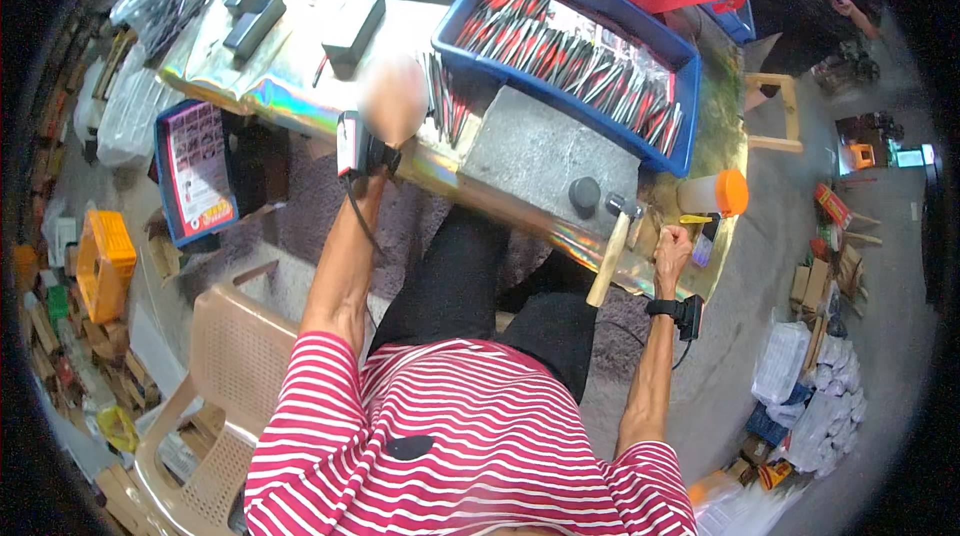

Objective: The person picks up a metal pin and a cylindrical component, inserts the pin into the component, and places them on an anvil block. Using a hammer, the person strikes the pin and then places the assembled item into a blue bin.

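- The left hand (393, 101) is raised over the table and blurred; whether it is open or closed, or has anything in it, I cannot tell. It hovers just beside a loose row of slim grey metal pieces (444, 96) lying at the near-left corner of the blue plastic tray (480, 11).
- The right hand (672, 251) is curled into a loose fist at the table's near edge, well right of the tray's near corner; what it grips, if anything, is too small to make out.
- A wooden-handled hammer with a small metal head (612, 241) lies just beside that hand, below the tray's near wall, head toward the tray and handle sticking out past the table edge. By my judgement it is head-heavy and stiff, best taken low on the smooth wooden handle.
- The grey metal pieces look light, thin, rigid and a little slippery; a pinch near the middle of one would likely suit.
- A flat grey stone-like slab (545, 151) sits against the tray's near wall, with a dark round knob (584, 194) on it.
- The tray is packed with red-and-silver slim tools (580, 51).
- A clear cup with an orange lid (715, 193) lies right of the tray's near-right corner.
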Action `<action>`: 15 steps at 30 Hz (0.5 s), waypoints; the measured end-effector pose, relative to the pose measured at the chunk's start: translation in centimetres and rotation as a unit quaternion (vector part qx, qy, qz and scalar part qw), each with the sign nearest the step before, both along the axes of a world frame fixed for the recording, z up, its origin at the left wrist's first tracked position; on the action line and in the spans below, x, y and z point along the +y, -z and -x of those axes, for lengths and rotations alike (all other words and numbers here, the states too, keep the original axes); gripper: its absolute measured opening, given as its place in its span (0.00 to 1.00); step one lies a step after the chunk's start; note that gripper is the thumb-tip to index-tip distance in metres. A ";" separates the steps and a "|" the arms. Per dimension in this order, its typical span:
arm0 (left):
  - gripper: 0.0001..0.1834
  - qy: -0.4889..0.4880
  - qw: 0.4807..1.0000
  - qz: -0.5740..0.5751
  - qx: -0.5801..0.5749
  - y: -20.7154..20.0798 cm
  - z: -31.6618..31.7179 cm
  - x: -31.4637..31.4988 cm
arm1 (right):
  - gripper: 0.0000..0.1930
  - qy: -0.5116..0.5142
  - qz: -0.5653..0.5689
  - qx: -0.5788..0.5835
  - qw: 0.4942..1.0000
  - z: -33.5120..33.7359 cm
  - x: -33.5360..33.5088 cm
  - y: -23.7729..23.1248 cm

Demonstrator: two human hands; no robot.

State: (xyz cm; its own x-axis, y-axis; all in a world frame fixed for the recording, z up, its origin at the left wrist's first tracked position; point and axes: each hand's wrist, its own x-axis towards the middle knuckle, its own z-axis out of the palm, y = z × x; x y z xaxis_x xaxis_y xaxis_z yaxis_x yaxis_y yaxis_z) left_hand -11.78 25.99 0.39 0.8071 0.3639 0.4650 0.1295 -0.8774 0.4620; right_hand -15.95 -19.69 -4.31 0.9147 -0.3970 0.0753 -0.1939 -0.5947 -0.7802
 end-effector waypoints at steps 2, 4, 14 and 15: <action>0.15 0.033 0.998 -0.035 -0.046 0.4 -0.2 0.5 | 0.06 -0.012 0.010 -0.027 1.000 -0.3 -1.5 2.0; 0.16 0.021 0.999 -0.019 -0.042 0.9 -0.6 0.6 | 0.05 -0.031 0.017 -0.054 0.998 -0.3 -2.2 3.0; 0.20 -0.017 0.944 0.326 0.049 3.6 -0.4 3.0 | 0.02 -0.007 0.032 -0.066 0.997 -0.7 -1.4 3.4; 0.21 0.001 0.917 0.394 0.058 1.7 0.6 2.8 | 0.07 0.019 0.035 0.001 0.999 -0.5 1.2 0.6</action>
